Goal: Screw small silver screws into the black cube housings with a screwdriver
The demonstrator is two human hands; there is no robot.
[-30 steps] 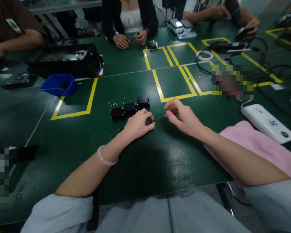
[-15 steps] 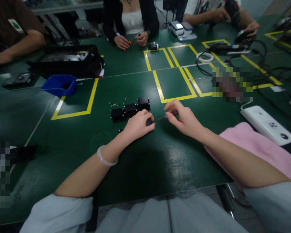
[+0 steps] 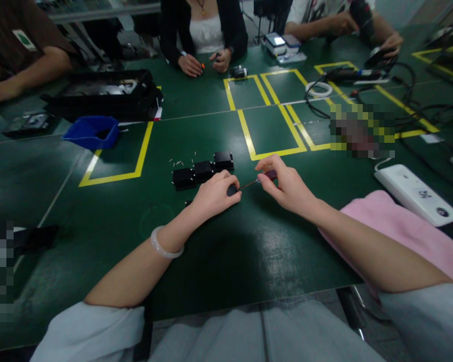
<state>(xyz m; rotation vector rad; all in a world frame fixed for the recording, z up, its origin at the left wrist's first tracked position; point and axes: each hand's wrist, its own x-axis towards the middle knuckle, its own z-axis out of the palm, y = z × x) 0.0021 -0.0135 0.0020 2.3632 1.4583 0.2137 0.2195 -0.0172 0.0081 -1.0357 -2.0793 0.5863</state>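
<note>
Screwdriver [image 3: 272, 174] held between thumb and bent fingers of the loosely curled right hand [image 3: 285, 185], its tip at a small dark part [image 3: 231, 190] pinched in the nearly closed left hand [image 3: 218, 194], over the green surface [image 3: 245, 266]. Three black blocks [image 3: 203, 170] are lined up just beyond; tiny screws [image 3: 178, 163] are scattered behind. Rightward, a pink cloth [image 3: 392, 221] is laid near a white power strip [image 3: 417, 193].

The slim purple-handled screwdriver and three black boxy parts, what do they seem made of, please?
Slim purple-handled screwdriver: shaft likely smooth metal, thin, straight and faintly coppery; handle perhaps plastic, from its purplish colour, finish unclear. Three black boxy parts: probably matte plastic, from their dull, even faces.
</note>
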